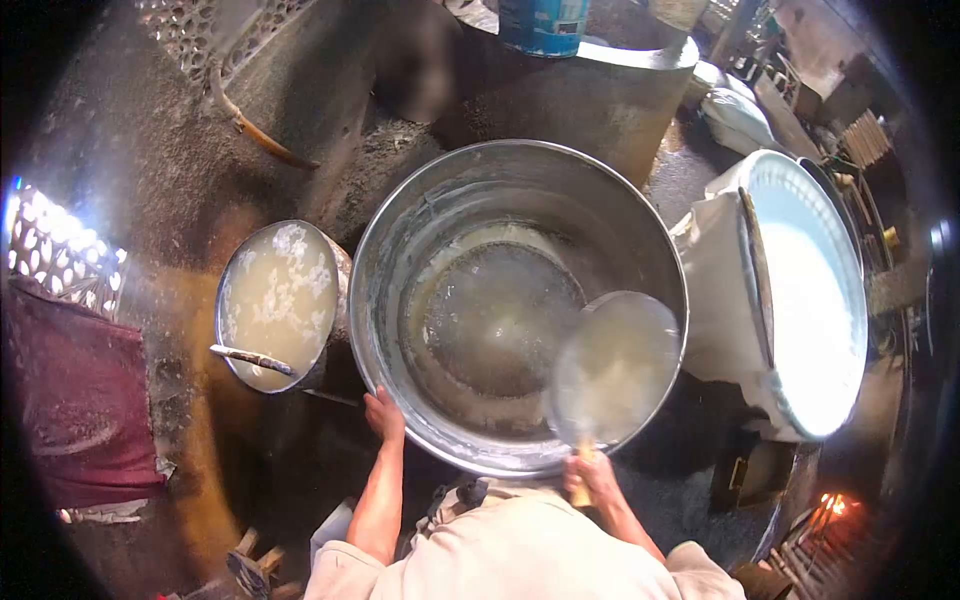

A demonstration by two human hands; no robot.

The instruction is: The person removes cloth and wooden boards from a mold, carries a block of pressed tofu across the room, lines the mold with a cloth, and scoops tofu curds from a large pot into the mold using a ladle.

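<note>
A large round metal pot (630, 200) stands in the middle, with cloudy liquid (490, 320) at its bottom. My left hand (384, 415) is closed on the pot's rim at the lower left. In my right hand (592, 478) is the yellowish handle of a wide round scoop (615, 365), gripped at the pot's lower right rim. The scoop is over the pot's right side and blurred; whether it holds liquid I cannot tell. Left of the pot is a smaller container (280, 300) of pale, frothy liquid, with a stick-like handle (252, 359) across its edge.
At the right stands a big pale tub (765, 215) with bright white contents and cloth over its side. A blue bucket (542, 28) rests on a ledge behind the pot. Fire (833, 504) burns at the lower right. Dark red cloth (80, 400) hangs at the left.
</note>
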